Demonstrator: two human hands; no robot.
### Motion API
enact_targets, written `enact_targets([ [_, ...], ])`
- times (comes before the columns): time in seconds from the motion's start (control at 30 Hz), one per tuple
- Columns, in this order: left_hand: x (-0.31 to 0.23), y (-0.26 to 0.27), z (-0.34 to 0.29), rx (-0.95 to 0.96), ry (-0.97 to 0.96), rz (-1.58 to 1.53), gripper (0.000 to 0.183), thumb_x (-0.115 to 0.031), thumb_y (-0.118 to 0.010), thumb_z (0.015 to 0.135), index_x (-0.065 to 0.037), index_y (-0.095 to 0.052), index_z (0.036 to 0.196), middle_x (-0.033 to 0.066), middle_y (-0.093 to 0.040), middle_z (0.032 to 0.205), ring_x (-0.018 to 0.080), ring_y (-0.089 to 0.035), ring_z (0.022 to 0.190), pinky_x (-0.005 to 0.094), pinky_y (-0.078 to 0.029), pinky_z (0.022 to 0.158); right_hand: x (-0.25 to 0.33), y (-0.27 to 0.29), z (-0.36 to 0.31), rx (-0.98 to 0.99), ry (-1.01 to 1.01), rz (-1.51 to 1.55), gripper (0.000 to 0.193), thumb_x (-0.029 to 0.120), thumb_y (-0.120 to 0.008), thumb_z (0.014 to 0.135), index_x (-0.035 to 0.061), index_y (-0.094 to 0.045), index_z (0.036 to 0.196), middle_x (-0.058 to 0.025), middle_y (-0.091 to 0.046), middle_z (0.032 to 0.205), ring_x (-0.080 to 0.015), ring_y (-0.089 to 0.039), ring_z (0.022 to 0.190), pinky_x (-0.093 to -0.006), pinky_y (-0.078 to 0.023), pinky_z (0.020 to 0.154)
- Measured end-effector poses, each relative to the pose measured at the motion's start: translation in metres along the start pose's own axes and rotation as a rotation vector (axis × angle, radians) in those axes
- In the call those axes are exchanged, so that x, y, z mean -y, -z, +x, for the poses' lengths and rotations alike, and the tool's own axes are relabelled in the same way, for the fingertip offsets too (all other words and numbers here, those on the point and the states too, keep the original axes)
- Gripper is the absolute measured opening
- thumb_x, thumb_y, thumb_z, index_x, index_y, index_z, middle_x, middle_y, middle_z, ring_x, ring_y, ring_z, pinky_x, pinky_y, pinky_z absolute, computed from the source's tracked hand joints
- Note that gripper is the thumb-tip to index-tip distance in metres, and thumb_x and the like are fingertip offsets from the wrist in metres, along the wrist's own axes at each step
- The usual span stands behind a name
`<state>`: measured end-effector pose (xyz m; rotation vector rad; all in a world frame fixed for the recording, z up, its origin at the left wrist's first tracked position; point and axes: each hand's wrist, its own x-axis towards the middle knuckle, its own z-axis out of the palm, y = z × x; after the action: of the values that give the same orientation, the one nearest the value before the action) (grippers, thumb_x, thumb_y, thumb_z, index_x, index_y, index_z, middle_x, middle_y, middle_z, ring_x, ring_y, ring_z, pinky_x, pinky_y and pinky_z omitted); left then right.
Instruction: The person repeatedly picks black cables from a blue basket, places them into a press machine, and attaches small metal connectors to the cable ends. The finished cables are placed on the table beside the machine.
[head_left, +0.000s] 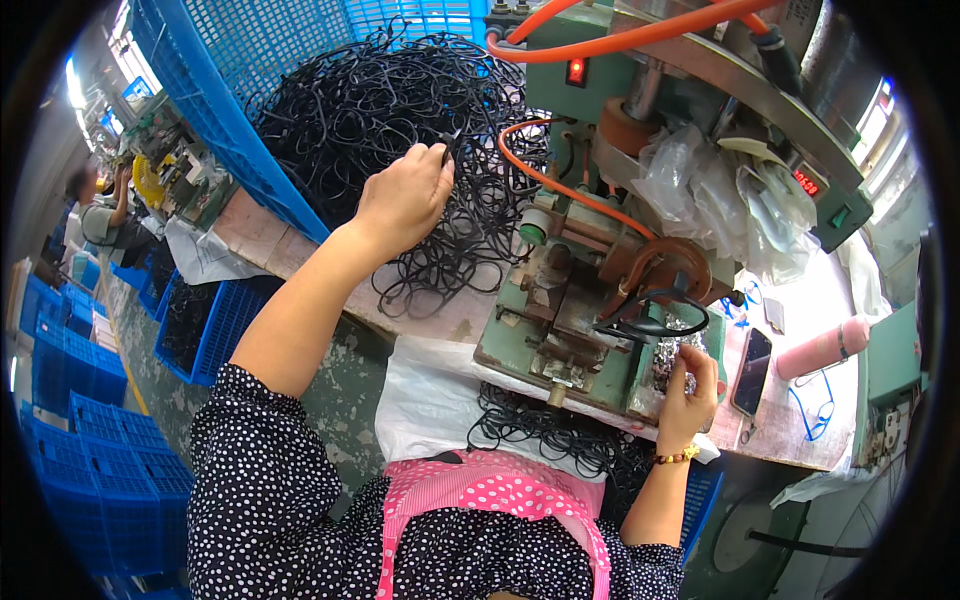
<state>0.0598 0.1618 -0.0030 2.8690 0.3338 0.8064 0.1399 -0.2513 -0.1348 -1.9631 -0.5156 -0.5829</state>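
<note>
My left hand (405,200) reaches over a large tangled heap of black cables (385,110). Its fingers are pinched around the end of a black cable (449,146). On the right, my right hand (690,395) is at the edge of a small tray of shiny little metal pieces (672,362). Its thumb and fingertips are pressed together; whatever lies between them is too small to make out. A looped black cable (655,328) hangs just above that tray, in front of the green press machine (560,320).
A blue plastic basket (230,140) surrounds the heap at the back. Orange hoses (620,42) cross above. Right of the tray lie a phone (752,372) and a pink bottle (822,348). More black cables (560,435) lie below the bench edge. At far left, a person (98,220) sits near blue crates (90,460).
</note>
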Motion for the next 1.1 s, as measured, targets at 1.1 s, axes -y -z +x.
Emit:
enact_targets([
  [1.1,-0.121,0.026,-0.043,-0.239,0.003,-1.300,0.017,-0.011,-0.063,0.102,0.002,-0.064,0.113,0.0085,-0.073,0.100,0.0088,-0.066,0.082,0.0211,-0.050,0.066,0.125,-0.053,0.023,0.216,-0.277,0.869,0.053,-0.009,-0.065,0.091,-0.0022,-0.042,0.138,-0.0068,-0.066,0.105,-0.0117,-0.061,0.099,-0.0257,-0.050,0.090],
])
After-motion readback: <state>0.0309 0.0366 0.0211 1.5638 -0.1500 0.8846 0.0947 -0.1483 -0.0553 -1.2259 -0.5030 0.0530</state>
